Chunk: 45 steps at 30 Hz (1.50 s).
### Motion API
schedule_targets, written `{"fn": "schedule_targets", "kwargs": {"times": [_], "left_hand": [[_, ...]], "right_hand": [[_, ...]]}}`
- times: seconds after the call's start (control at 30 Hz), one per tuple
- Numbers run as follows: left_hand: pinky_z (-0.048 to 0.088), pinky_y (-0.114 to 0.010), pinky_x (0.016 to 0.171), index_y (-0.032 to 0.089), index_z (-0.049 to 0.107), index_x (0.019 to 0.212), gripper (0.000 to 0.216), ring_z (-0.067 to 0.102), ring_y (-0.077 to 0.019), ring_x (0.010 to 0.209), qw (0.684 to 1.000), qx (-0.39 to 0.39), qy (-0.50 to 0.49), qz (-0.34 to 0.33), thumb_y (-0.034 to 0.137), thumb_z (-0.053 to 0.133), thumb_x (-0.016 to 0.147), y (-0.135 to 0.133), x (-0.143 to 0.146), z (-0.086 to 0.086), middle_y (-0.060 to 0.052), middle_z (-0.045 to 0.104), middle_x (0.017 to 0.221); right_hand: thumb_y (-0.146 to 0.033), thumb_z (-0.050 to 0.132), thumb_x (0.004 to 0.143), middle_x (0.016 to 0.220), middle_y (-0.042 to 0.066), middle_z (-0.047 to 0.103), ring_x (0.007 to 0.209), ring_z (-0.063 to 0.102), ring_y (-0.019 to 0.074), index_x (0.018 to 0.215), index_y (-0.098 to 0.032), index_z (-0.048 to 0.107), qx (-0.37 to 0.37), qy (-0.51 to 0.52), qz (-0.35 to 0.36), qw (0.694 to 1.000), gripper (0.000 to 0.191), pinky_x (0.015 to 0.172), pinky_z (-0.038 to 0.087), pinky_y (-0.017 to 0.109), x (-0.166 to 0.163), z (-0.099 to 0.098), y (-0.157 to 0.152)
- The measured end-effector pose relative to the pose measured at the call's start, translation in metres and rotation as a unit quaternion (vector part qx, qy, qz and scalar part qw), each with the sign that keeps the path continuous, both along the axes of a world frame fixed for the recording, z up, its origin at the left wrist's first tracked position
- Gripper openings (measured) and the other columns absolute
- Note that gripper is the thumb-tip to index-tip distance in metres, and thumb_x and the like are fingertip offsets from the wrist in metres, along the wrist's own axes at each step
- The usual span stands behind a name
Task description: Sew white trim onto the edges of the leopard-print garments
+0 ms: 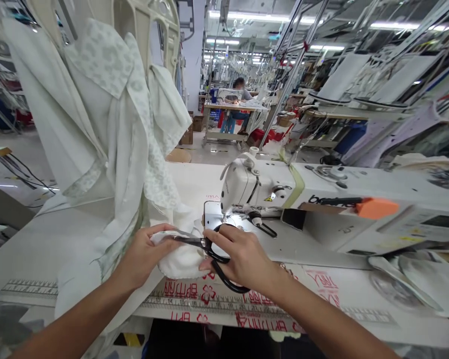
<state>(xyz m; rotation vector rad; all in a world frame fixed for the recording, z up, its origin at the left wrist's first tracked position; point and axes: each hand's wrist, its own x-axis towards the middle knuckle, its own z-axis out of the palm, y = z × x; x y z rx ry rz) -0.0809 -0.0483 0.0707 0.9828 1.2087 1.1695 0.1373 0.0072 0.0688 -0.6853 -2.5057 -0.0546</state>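
My right hand (243,257) grips black-handled scissors (213,252), fingers through the loops, blades pointing left into a small piece of white fabric (181,262). My left hand (144,257) is closed on that white fabric, pinching its top edge beside the blades. The piece lies on the sewing table (30,249) just left of the needle area of a white sewing machine (284,199).
A tall pile of white and pale green patterned garments (108,124) hangs over a frame at the left. Printed ruler strips (194,299) run along the table's front edge. An orange tool (376,207) lies on the machine. A person sits at a distant table (235,105).
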Motion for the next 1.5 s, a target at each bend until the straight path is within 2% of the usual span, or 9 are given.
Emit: {"fn": "schedule_targets", "kwargs": {"times": [0.1, 0.27, 0.37, 0.5, 0.73, 0.97, 1.1, 1.3, 1.5], "left_hand": [[0.039, -0.017, 0.053, 0.014, 0.064, 0.077, 0.031, 0.05, -0.0097, 0.057, 1.0, -0.014, -0.028, -0.002, 0.038, 0.078, 0.063, 0.002, 0.003, 0.002, 0.001, 0.059, 0.064], [0.04, -0.017, 0.057, 0.016, 0.063, 0.084, 0.031, 0.05, -0.0105, 0.064, 0.999, -0.007, -0.037, -0.008, 0.039, 0.076, 0.067, 0.003, 0.001, 0.005, 0.001, 0.059, 0.072], [0.038, -0.017, 0.055, 0.018, 0.061, 0.084, 0.028, 0.049, -0.01, 0.063, 1.0, 0.011, -0.022, -0.012, 0.039, 0.072, 0.072, 0.001, -0.003, 0.006, 0.002, 0.056, 0.07], [0.04, -0.019, 0.062, 0.017, 0.065, 0.085, 0.026, 0.052, -0.0132, 0.072, 0.999, 0.032, 0.006, -0.033, 0.041, 0.069, 0.075, -0.001, -0.005, 0.007, -0.001, 0.059, 0.08], [0.038, -0.019, 0.057, 0.015, 0.064, 0.074, 0.027, 0.045, -0.0115, 0.064, 0.999, 0.05, 0.001, -0.007, 0.04, 0.073, 0.069, -0.003, -0.002, 0.01, 0.0, 0.052, 0.07], [0.035, -0.018, 0.055, 0.014, 0.062, 0.069, 0.029, 0.042, -0.0098, 0.061, 0.999, 0.04, -0.01, -0.007, 0.041, 0.074, 0.068, -0.004, -0.003, 0.009, 0.001, 0.05, 0.066], [0.036, -0.018, 0.054, 0.013, 0.061, 0.068, 0.033, 0.043, -0.0099, 0.06, 0.999, 0.032, -0.014, 0.0, 0.041, 0.077, 0.063, -0.004, -0.001, 0.009, 0.001, 0.05, 0.065], [0.036, -0.017, 0.054, 0.016, 0.058, 0.086, 0.037, 0.042, -0.0094, 0.06, 0.999, 0.04, -0.015, 0.031, 0.043, 0.074, 0.067, -0.006, -0.005, 0.01, 0.003, 0.051, 0.067], [0.037, -0.018, 0.06, 0.015, 0.064, 0.082, 0.026, 0.046, -0.0116, 0.068, 0.996, 0.082, 0.021, -0.002, 0.04, 0.067, 0.076, -0.006, -0.008, 0.008, 0.0, 0.056, 0.072]], "right_hand": [[-0.053, 0.043, 0.089, 0.068, 0.005, 0.059, 0.057, 0.053, 0.0152, 0.102, -0.012, 0.061, 0.025, -0.007, 0.006, 1.0, 0.047, 0.05, 0.033, 0.025, 0.002, -0.001, 0.0], [-0.056, 0.045, 0.087, 0.065, 0.003, 0.058, 0.054, 0.051, 0.0121, 0.105, -0.012, 0.061, -0.079, 0.008, 0.008, 0.997, 0.05, 0.052, 0.036, 0.023, 0.007, 0.002, 0.002], [-0.061, 0.049, 0.082, 0.074, 0.005, 0.06, 0.062, 0.054, 0.0152, 0.114, -0.014, 0.058, -0.126, -0.003, -0.01, 0.992, 0.057, 0.056, 0.039, 0.025, 0.008, 0.006, 0.003], [-0.067, 0.051, 0.077, 0.092, 0.01, 0.059, 0.08, 0.057, 0.022, 0.123, -0.015, 0.052, -0.096, -0.029, 0.0, 0.995, 0.07, 0.064, 0.042, 0.031, 0.003, 0.011, 0.004], [-0.067, 0.044, 0.081, 0.083, 0.008, 0.061, 0.071, 0.056, 0.019, 0.114, -0.014, 0.057, -0.026, -0.031, 0.001, 0.999, 0.064, 0.057, 0.037, 0.028, -0.007, 0.013, 0.002], [-0.055, 0.042, 0.089, 0.069, 0.005, 0.06, 0.058, 0.055, 0.0151, 0.101, -0.013, 0.06, 0.009, -0.04, 0.001, 0.999, 0.047, 0.051, 0.032, 0.026, -0.005, 0.01, -0.003], [-0.057, 0.041, 0.089, 0.064, 0.003, 0.058, 0.053, 0.052, 0.0132, 0.096, -0.014, 0.061, -0.007, -0.026, 0.001, 1.0, 0.048, 0.05, 0.031, 0.025, -0.006, 0.007, -0.003], [-0.062, 0.042, 0.086, 0.068, 0.004, 0.059, 0.054, 0.051, 0.0128, 0.1, -0.013, 0.06, -0.077, -0.018, -0.002, 0.997, 0.054, 0.052, 0.033, 0.024, -0.006, 0.008, -0.001], [-0.066, 0.042, 0.083, 0.071, 0.004, 0.058, 0.057, 0.051, 0.0137, 0.102, -0.015, 0.061, -0.104, -0.025, 0.001, 0.994, 0.058, 0.053, 0.033, 0.025, -0.01, 0.011, -0.003]]}}
